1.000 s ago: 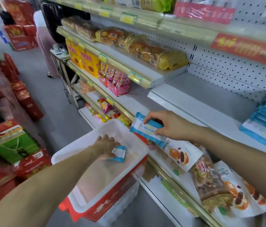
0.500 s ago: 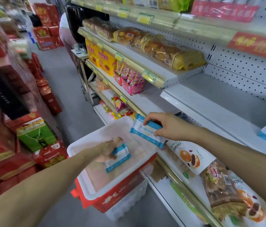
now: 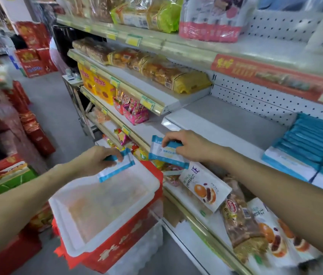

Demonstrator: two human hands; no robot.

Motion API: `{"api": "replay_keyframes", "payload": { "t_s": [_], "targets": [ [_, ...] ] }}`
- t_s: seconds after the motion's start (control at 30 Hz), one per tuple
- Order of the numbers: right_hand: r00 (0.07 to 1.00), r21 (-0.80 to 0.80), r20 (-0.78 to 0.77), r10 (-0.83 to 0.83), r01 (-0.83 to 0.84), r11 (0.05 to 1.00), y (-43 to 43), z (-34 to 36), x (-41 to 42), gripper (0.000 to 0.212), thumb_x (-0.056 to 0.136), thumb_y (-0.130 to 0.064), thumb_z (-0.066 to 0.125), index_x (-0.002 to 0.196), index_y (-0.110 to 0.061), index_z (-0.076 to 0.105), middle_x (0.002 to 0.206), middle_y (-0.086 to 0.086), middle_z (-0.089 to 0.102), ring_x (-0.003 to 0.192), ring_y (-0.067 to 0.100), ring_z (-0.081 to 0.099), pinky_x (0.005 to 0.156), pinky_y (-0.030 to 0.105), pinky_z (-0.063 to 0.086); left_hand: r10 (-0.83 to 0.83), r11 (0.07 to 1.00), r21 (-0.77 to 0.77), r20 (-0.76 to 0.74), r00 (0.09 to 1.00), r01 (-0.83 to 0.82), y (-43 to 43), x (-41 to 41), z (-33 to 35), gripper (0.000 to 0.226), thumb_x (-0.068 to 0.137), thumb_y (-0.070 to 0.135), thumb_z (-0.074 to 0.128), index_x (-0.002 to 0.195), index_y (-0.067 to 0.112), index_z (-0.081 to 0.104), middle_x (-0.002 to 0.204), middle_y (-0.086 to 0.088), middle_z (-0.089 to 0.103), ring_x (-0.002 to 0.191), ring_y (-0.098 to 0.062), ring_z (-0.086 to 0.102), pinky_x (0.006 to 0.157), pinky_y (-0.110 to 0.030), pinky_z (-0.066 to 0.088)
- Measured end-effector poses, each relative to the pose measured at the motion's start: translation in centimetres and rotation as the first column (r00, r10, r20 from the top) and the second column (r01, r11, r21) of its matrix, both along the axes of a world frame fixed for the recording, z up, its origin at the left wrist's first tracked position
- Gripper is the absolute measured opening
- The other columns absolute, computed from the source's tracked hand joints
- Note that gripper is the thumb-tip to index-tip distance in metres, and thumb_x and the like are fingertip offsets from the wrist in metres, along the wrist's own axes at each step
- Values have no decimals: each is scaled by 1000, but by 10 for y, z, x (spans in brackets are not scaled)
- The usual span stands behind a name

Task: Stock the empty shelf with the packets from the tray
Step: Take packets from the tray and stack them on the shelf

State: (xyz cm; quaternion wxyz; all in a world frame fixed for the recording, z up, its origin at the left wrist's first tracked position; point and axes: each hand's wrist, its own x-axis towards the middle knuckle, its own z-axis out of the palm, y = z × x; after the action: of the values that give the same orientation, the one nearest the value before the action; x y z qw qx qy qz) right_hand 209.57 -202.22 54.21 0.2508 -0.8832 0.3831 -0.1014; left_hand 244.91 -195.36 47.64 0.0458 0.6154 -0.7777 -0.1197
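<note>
My left hand point(image 3: 97, 161) grips a blue and white packet point(image 3: 119, 169) by its top edge, lifted just above the far rim of the white tray point(image 3: 77, 233). My right hand point(image 3: 188, 147) holds a second blue and white packet point(image 3: 164, 155) in the air in front of the shelves, a little to the right of the first. The two packets are apart. The tray's inside shows no other packets. The grey shelf point(image 3: 230, 124) is bare on its left and middle, with rows of the same blue and white packets point(image 3: 311, 149) stacked at its right end.
The tray sits on a red box point(image 3: 121, 247) in the aisle. Bread and snack bags point(image 3: 242, 217) fill the lower shelf below my right arm. Pink cartons point(image 3: 134, 114) and yellow boxes point(image 3: 97, 84) stand on shelves to the left. Red gift boxes point(image 3: 35, 133) line the aisle's left; a person point(image 3: 56, 56) stands far back.
My left hand has lifted its packet out of the tray and moved it right toward the other packet. My right hand stays at about the same place. The camera has tilted up.
</note>
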Motion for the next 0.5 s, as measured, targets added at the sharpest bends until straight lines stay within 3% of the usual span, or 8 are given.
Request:
{"api": "replay_keyframes", "payload": {
  "t_s": [0.1, 0.17, 0.27, 0.43, 0.5],
  "targets": [
    [998, -27, 12, -65, 66, 997, -3, 13, -44, 46, 85, 1, 52, 109, -36, 68, 99, -18, 57, 90, 6, 57, 80, 31, 51, -75, 996, -57, 10, 997, 76, -19, -38, 44, 26, 98, 19, 65, 109, 43, 63, 107, 6, 67, 86, -14, 62, 76, -29, 52],
    [995, -52, 31, -91, 92, 994, -5, 20, -75, 48, 82, 2, 53, 106, -38, 68, 103, -18, 64, 95, 5, 59, 85, 31, 51, -125, 988, -89, 9, 992, 126, -33, -71, 67, 35, 99, 18, 63, 104, 52, 56, 104, 6, 65, 84, -14, 62, 74, -30, 53],
    [988, -67, 26, -152, 154, 986, -3, 27, -132, 49, 82, 6, 53, 107, -33, 70, 109, -15, 69, 97, 3, 62, 85, 27, 48, -225, 968, -109, 9, 974, 224, -55, -128, 91, 35, 99, 23, 62, 105, 57, 56, 106, 10, 64, 86, -11, 61, 74, -36, 54],
    [955, -81, -26, -296, 293, 953, 23, 45, -244, 49, 85, 3, 49, 108, -36, 68, 108, -21, 63, 100, 8, 59, 90, 30, 50, -413, 899, -147, 30, 910, 413, -84, -246, 112, 31, 100, 23, 60, 109, 52, 57, 106, 12, 59, 90, -10, 56, 74, -30, 45],
    [937, -123, -52, -346, 338, 933, 38, 50, -291, 51, 82, 4, 49, 110, -34, 67, 113, -22, 63, 103, 4, 55, 92, 18, 45, -480, 867, -142, 21, 877, 478, -93, -293, 114, 37, 100, 18, 60, 104, 54, 54, 105, 12, 59, 88, -8, 56, 74, -25, 42]
  ]
}}
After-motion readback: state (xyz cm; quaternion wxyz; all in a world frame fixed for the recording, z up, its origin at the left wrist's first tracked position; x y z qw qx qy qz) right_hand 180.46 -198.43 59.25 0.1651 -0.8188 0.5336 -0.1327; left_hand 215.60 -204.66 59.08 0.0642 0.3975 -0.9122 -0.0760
